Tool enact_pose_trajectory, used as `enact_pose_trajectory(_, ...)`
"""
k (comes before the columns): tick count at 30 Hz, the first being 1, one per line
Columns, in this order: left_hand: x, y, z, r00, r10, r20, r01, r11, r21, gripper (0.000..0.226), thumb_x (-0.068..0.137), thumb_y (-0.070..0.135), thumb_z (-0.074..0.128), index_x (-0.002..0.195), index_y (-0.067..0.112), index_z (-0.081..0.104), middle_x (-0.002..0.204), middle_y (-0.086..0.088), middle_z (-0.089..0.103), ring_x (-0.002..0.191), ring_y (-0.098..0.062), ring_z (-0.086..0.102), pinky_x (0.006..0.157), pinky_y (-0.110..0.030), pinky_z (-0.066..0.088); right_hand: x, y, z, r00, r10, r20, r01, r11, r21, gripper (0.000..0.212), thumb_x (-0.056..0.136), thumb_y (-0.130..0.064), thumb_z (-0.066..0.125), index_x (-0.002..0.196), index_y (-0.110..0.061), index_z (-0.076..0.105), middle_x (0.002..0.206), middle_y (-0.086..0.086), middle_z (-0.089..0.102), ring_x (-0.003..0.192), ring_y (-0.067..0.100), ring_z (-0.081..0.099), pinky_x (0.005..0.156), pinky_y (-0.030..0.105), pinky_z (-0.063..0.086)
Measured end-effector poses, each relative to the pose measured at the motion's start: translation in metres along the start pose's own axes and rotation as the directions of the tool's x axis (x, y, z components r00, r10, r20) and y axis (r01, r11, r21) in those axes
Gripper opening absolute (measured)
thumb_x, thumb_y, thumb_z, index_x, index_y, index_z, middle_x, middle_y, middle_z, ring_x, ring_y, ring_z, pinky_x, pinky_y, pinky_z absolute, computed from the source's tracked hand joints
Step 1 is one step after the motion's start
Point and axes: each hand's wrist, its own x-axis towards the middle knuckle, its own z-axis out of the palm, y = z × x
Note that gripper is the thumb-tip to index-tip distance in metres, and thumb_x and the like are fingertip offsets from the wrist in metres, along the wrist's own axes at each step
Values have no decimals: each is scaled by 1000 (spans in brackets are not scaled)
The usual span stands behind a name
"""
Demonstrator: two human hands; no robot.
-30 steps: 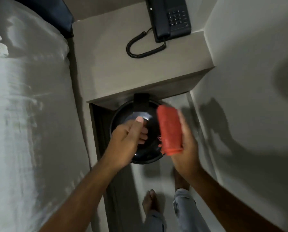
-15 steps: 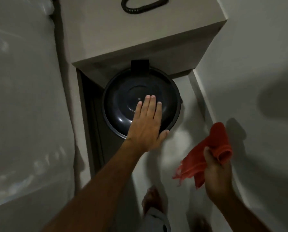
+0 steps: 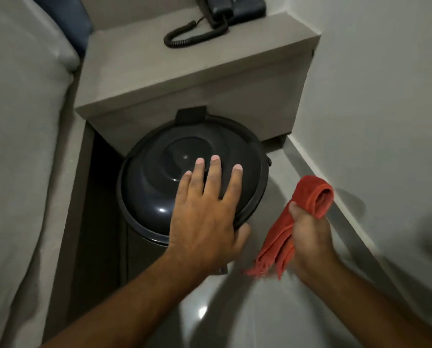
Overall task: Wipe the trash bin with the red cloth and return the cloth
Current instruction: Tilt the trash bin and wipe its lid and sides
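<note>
left hand [image 3: 204, 217] flat, fingers spread on trash bin lid [image 3: 159, 182]; right hand [image 3: 307, 237] grips red cloth [image 3: 307, 204] just right of lid (nearer its right rim).

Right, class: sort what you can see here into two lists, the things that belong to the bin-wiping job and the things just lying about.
Part of the job:
- trash bin, lid shut
- red cloth, bunched in the right hand
- left hand, flat on the lid

Just lying about:
- telephone with coiled cord
- bedside ledge
- bed
</note>
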Motion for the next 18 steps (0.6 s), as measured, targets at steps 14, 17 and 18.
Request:
enact_pose_trajectory(14, 18, -6, -56, 998, -40, 58, 32, 989, 142, 97, 69, 65, 41, 149, 11, 34, 143, -26, 50, 122, -41, 56, 88, -49, 52, 17, -18, -29, 987, -122, -100, 131, 988, 85, 45, 100, -20, 58, 144, -25, 49, 107, 2, 65, 96, 25, 65, 82, 39, 49)
enact_pose_trajectory(17, 21, -17, -69, 991, -116, -64, 116, 993, -10, 93, 69, 66, 42, 143, 9, 47, 122, -20, 67, 93, -34, 70, 75, -44, 59, 16, -17, -31, 990, -135, -41, 139, 986, 97, 45, 101, -21, 56, 145, -26, 49, 108, 0, 65, 101, 25, 64, 87, 41, 51)
enact_pose_trajectory(18, 19, -22, -71, 987, -145, -74, 140, 987, -74, 92, 70, 66, 43, 142, 9, 47, 116, -18, 70, 84, -31, 70, 70, -43, 60, 13, -17, -30, 990, -140, -9, 140, 986, 89, 45, 101, -22, 56, 146, -27, 49, 115, 2, 65, 106, 27, 63, 95, 46, 50)
